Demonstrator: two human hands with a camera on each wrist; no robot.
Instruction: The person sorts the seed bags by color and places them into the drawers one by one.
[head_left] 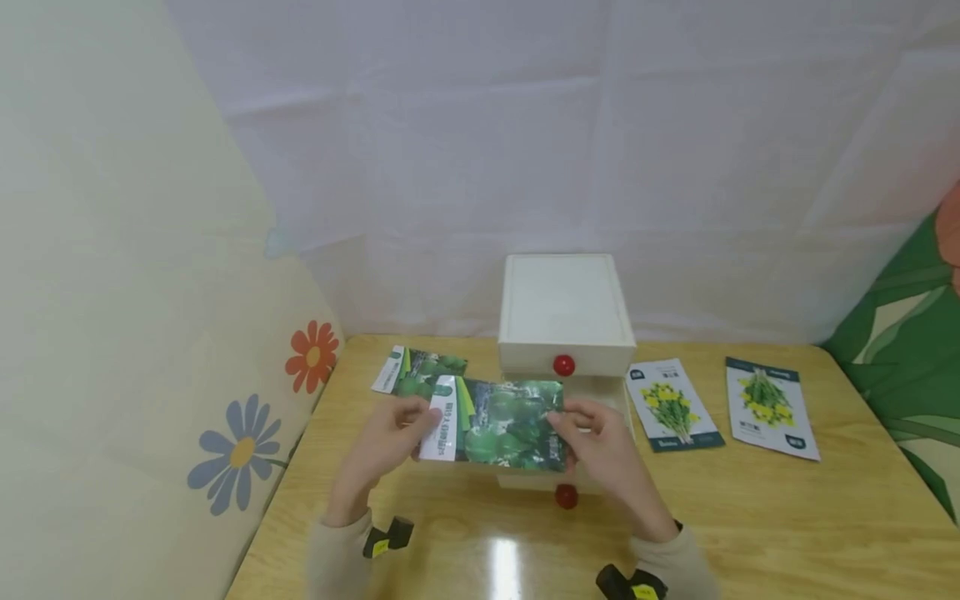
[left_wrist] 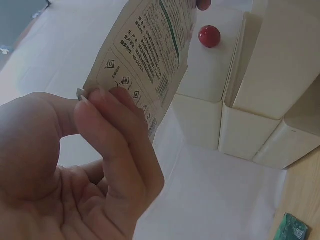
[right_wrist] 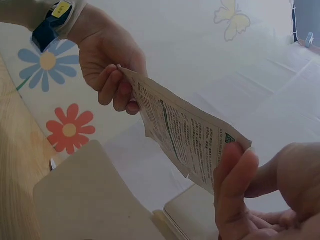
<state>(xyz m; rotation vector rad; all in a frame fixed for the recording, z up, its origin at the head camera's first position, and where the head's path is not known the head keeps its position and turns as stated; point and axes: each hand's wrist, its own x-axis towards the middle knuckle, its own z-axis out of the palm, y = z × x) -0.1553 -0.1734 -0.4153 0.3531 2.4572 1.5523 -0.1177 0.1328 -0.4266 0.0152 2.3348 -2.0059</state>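
Observation:
A green-and-white seed packet (head_left: pixel 502 425) is held up level over the table, its printed front toward the head camera. At its left end my left hand (head_left: pixel 386 442) pinches it between thumb and fingers. My right hand (head_left: pixel 603 442) pinches the opposite end. Both wrist views show the packet's pale back with small text (left_wrist: pixel 145 55) (right_wrist: pixel 175 127). Behind and below it stands a white drawer box (head_left: pixel 566 304) with red knobs; its lower drawer appears pulled out, partly hidden by the packet. A similar green packet (head_left: pixel 438 365) lies on the table at the left.
Right of the drawer box, two packets with yellow-flower pictures (head_left: pixel 671 406) (head_left: pixel 772 408) lie on the wooden table (head_left: pixel 847 517). A white cloth (head_left: pixel 480 167) hangs behind, and a flower-painted wall panel (head_left: pixel 187 292) borders the left.

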